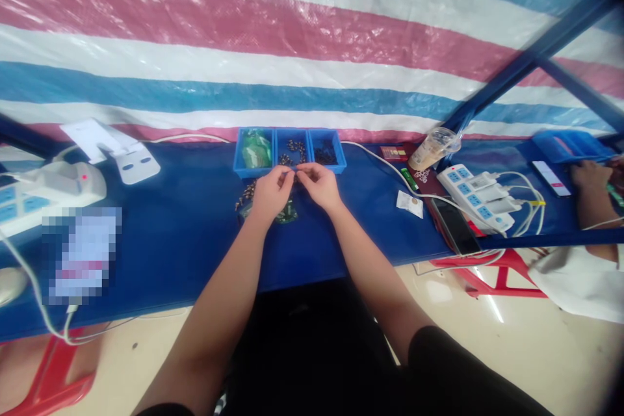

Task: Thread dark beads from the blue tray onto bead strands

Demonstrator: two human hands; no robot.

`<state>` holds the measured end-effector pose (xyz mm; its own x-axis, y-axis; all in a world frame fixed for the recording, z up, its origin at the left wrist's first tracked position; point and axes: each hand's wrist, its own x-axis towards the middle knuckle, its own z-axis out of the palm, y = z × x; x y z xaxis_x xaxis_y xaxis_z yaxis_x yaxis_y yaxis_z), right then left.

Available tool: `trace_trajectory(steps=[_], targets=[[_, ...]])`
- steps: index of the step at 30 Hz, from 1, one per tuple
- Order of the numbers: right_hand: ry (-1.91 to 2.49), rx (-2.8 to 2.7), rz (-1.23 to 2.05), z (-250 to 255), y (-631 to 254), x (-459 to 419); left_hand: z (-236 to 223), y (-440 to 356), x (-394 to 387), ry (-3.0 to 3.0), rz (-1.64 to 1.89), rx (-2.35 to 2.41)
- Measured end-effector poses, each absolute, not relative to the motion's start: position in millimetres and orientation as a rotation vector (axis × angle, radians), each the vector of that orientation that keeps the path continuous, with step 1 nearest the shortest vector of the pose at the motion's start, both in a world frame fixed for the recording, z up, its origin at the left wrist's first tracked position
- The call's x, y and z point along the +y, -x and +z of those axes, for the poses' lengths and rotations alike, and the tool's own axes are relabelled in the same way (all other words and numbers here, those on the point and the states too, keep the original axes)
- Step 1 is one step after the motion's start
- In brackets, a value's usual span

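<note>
Both my hands meet over the blue table (pixel 185 234), just in front of a row of blue bins (pixel 290 151). My left hand (pixel 271 194) and my right hand (pixel 319 184) are each pinched, fingertips touching around a small part too tiny to name. The left bin holds green pieces (pixel 256 149). In the middle bin lie small dark metal parts (pixel 295 151), and the right bin (pixel 325 152) holds darker ones. A loose pile of small parts (pixel 246 195) and green pieces lies on the table under my left hand.
White power strips sit at the left (pixel 49 192) and right (pixel 475 198), with cables. A plastic cup (pixel 433 149), a black phone (pixel 454 226) and a small packet (pixel 409 203) lie to the right. Another person's hand (pixel 592 175) rests at the far right. Red stools stand below.
</note>
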<state>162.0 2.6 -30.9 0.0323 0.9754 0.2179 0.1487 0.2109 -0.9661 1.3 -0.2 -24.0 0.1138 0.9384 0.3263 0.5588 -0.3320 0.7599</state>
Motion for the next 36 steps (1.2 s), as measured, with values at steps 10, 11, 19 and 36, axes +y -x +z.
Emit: trace_trajectory(steps=[10, 11, 19, 36], targets=[[1.215, -1.410, 0.883, -29.5, -162.3, 1.1, -25.1, -2.5, 0.4, -1.942, 1.162, 1.429], [1.211, -1.410, 0.883, -29.3, -162.5, 1.1, -24.8, -2.6, 0.3, -1.949, 1.166, 1.423], [1.216, -1.400, 0.897, -28.2, -161.5, 0.8, -25.3, -1.2, -0.2, -1.956, 1.133, 1.443], [1.238, -1.436, 0.845, -26.3, -161.8, 0.5, -23.8, -2.0, -1.0, -1.945, 1.136, 1.447]])
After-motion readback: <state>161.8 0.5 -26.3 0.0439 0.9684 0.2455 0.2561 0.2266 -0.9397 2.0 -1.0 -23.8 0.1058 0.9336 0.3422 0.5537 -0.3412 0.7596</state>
